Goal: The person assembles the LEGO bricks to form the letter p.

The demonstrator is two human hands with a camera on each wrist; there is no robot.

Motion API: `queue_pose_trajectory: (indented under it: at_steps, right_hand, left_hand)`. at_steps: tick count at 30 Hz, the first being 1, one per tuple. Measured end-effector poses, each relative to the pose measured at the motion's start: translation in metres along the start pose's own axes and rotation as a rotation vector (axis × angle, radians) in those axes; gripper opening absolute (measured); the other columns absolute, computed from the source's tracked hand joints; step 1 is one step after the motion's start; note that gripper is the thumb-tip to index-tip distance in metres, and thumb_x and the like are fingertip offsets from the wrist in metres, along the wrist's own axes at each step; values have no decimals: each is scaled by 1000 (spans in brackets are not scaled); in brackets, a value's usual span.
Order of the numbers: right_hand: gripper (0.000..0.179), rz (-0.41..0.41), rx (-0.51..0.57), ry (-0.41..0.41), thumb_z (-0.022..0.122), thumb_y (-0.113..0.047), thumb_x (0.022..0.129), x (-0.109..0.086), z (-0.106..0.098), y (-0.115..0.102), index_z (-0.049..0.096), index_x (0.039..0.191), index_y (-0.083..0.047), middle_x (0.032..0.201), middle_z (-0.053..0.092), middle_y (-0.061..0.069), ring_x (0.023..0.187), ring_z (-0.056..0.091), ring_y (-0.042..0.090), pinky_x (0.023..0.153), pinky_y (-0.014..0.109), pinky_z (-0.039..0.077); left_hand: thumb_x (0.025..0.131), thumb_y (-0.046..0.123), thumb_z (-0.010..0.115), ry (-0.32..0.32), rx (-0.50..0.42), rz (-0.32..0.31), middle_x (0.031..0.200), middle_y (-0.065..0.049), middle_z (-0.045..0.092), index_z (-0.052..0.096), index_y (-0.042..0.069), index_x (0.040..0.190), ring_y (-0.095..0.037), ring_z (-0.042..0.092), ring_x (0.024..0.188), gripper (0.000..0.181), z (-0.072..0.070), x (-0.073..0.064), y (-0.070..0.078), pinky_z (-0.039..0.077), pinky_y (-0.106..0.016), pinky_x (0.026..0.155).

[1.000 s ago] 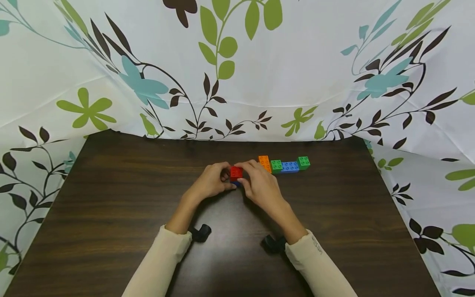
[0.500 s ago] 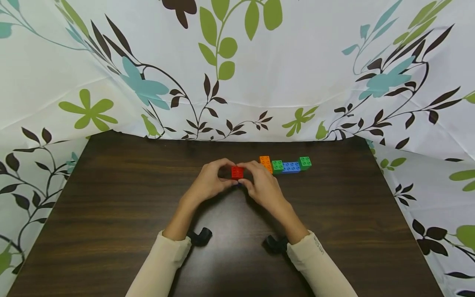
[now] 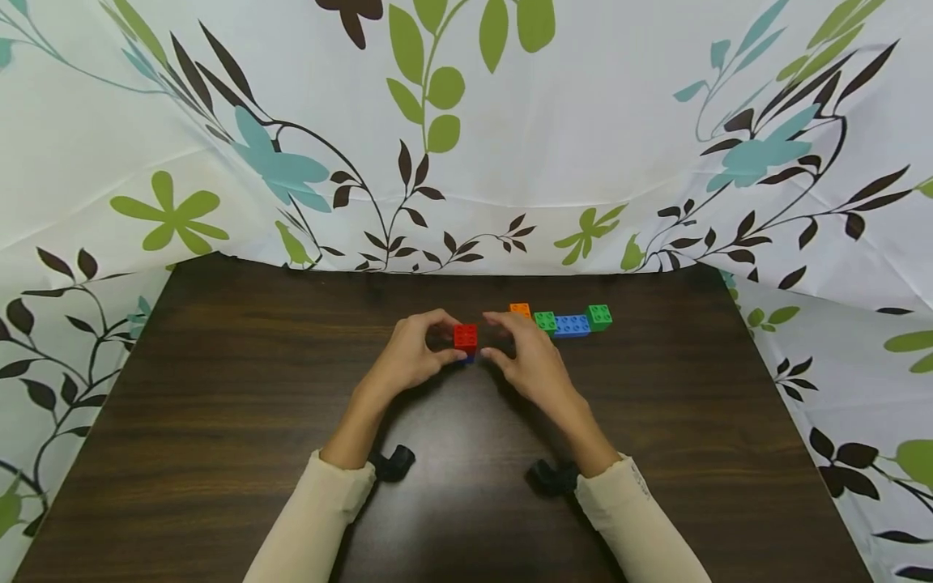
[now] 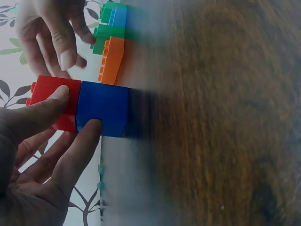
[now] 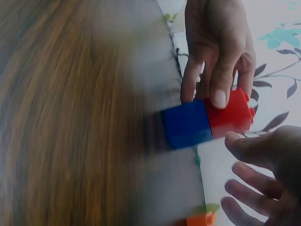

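A red toy brick (image 3: 465, 336) sits on top of a blue brick (image 4: 104, 107), stacked on the table. My left hand (image 3: 410, 355) holds this stack from the left, its thumb on the red brick's near side. In the left wrist view another finger touches the blue brick; the fingers behind are partly hidden. To the right, my right hand (image 3: 535, 358) is spread with thumb and fingers apart, and a small gap shows between it and the red brick. In the head view the blue brick is mostly hidden below the red one.
Beyond the right hand stands a row of bricks: an orange brick (image 3: 520, 309), a green brick (image 3: 545, 322), a light blue brick (image 3: 572, 326) and another green brick (image 3: 599, 317). A patterned cloth (image 3: 481, 162) hangs along the dark wooden table's (image 3: 255, 389) back edge.
My right hand has let go of the red brick and moved slightly right, its fingers parting. The left hand keeps its hold, and the stack has barely moved.
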State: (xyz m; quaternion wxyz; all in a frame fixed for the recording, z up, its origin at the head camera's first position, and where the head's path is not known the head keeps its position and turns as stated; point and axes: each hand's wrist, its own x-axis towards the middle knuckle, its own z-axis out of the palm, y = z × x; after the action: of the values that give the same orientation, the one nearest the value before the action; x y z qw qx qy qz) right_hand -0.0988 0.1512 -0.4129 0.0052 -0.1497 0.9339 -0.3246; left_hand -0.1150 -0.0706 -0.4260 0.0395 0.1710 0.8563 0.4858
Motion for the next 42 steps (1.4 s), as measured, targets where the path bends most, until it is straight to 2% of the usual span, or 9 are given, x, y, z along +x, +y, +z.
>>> queue_pose_trajectory:
  at_steps: [3, 9, 18, 26, 34, 42]
  right_hand:
    - [53, 45, -32, 34, 84, -19, 95, 0, -4, 3, 66, 144, -12, 138, 69, 11, 122, 68, 33, 96, 55, 61]
    - [49, 114, -92, 84, 83, -22, 97, 0, -9, 16, 67, 142, -9, 144, 65, 15, 133, 60, 38, 101, 59, 58]
    - [48, 125, -69, 148, 81, -17, 98, -5, -22, 40, 67, 143, -9, 149, 59, 19, 125, 55, 41, 86, 57, 57]
    - [46, 155, -50, 132, 78, -15, 100, -5, -29, 56, 66, 144, -9, 151, 56, 20, 140, 49, 43, 105, 67, 51]
    - [47, 193, -42, 105, 76, -14, 102, -5, -34, 65, 63, 147, -8, 155, 53, 22, 147, 44, 46, 115, 70, 44]
    - [52, 234, -105, 64, 72, -10, 103, -9, -38, 79, 57, 153, -7, 161, 49, 23, 152, 38, 46, 117, 70, 42]
  left_hand:
    - [85, 7, 92, 6, 0, -10, 104, -13, 81, 77, 5, 110, -31, 76, 103, 30, -1, 0, 1, 58, -53, 97]
    - [84, 7, 92, 6, -3, -50, 103, -12, 80, 77, 6, 110, -31, 76, 101, 30, -2, 0, 3, 58, -52, 97]
    - [84, 7, 92, -3, 18, -78, 103, -12, 79, 76, 6, 110, -33, 72, 102, 30, 2, 2, 4, 56, -52, 97]
    - [84, 6, 91, -3, 9, -88, 102, -12, 79, 75, 5, 110, -33, 72, 102, 31, 3, 2, 3, 57, -51, 96]
    - [84, 5, 91, -12, 3, -108, 104, -13, 79, 75, 5, 110, -34, 73, 103, 31, 3, 3, 4, 57, -51, 96]
    - [84, 6, 91, -20, 3, -122, 107, -13, 79, 75, 5, 111, -33, 73, 105, 31, 5, 2, 4, 58, -50, 96]
